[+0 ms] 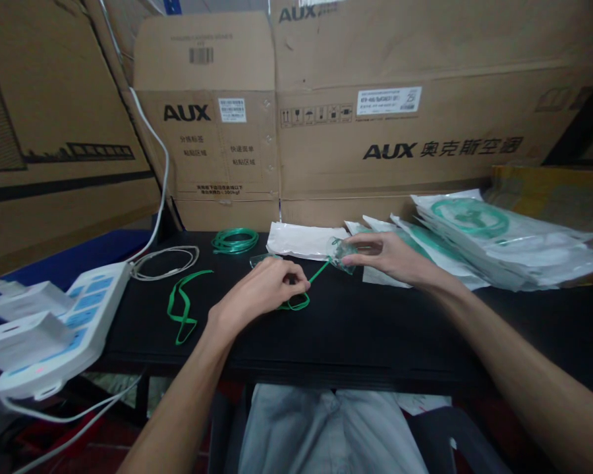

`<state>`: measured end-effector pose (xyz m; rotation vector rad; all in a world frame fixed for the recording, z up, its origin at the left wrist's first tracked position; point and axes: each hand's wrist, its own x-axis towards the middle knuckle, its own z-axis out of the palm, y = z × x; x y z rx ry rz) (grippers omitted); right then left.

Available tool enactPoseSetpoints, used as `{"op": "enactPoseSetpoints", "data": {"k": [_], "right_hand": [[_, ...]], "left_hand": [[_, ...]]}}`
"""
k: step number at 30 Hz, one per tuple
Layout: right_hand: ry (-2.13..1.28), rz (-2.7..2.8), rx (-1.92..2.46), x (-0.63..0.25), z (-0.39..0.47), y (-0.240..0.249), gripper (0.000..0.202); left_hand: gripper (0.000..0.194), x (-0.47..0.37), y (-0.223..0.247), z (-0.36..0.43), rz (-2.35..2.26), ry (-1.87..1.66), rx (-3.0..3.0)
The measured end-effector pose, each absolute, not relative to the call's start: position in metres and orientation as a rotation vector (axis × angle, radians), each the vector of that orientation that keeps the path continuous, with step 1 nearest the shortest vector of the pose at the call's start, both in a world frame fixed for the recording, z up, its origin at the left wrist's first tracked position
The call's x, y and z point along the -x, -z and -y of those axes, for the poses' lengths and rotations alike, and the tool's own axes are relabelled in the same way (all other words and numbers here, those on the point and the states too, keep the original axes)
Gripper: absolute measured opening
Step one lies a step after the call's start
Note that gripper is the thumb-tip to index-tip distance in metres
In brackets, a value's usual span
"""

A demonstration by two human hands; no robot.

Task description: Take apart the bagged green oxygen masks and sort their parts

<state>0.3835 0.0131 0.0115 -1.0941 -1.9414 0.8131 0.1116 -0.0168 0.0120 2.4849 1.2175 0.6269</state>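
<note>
My right hand (393, 255) grips a crumpled, clear greenish plastic piece (340, 255) above the black table; its exact kind is hard to make out. From it a narrow green elastic strap (319, 272) runs down to my left hand (267, 284), whose thumb and fingers are pinched on the strap. A loop of the strap lies under those fingers. Partly behind my left hand is another clear plastic piece (259, 259). Off to the left lies a loose green strap (185, 306), and farther back sits a coil of green tubing (234, 241).
A flat white pouch (301, 240) lies at the back, with a stack of sealed pouches (504, 230) holding green tubing at the right. A power strip (86, 309) with plugs and a pale cable (165, 262) occupies the left. Cardboard boxes (321, 158) wall the back.
</note>
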Motion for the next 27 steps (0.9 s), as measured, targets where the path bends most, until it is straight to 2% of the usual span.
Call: {"op": "enactPoseSetpoints", "data": {"k": [3,8,13,21,27], "right_hand": [[-0.841,1.929,1.098,-0.385,-0.012,-0.013,0.044],[-0.925,1.987,1.055,-0.373,-0.002,-0.013,0.043],[-0.919,2.044,1.05,-0.366,0.004,-0.015,0.046],[-0.812,2.078,1.104,-0.375,-0.003,-0.016,0.051],[-0.628,1.904,1.179,-0.392,-0.018,-0.014,0.053]], "left_hand": [[0.023,-0.111,-0.013,0.017,-1.228,-0.633,-2.47],[0.036,-0.124,-0.01,0.019,-1.247,-0.844,-2.517],[0.022,-0.131,-0.008,0.021,-1.22,-0.884,-2.565],[0.014,-0.125,-0.009,0.02,-1.179,-0.764,-2.492],[0.025,-0.111,-0.019,0.017,-1.206,-0.669,-2.435]]}}
